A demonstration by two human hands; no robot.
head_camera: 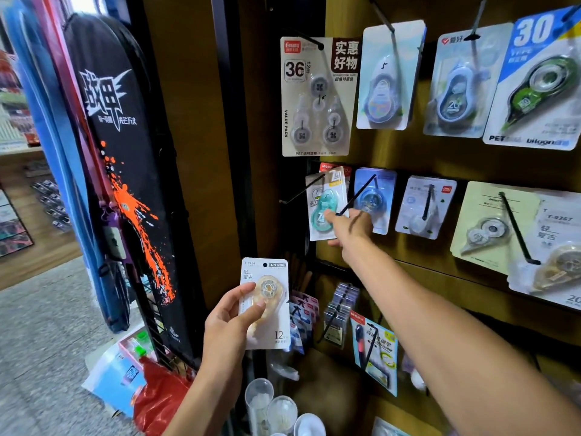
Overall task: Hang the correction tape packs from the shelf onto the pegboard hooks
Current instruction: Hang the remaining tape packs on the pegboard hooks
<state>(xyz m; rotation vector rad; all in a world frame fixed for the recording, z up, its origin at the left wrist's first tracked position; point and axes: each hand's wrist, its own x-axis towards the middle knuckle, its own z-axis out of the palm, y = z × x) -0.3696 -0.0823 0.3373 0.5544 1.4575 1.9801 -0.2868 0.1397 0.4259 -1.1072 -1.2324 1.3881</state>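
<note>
My left hand (231, 319) grips a white correction tape pack (267, 305) with a clear beige dispenser, held upright low in front of the display. My right hand (349, 229) reaches up to the middle row of the brown pegboard (393, 152) and pinches the lower right edge of a teal correction tape pack (327, 206). That pack hangs on a black hook (301, 191). A second black hook (356, 195) sticks out just above my right hand.
Several other correction tape packs hang on hooks in the top and middle rows, among them a grey 36 m value pack (317, 96). Below hang smaller stationery packs (374, 350). A black racket bag (125, 171) leans at the left. Clear cups (270, 407) stand at the bottom.
</note>
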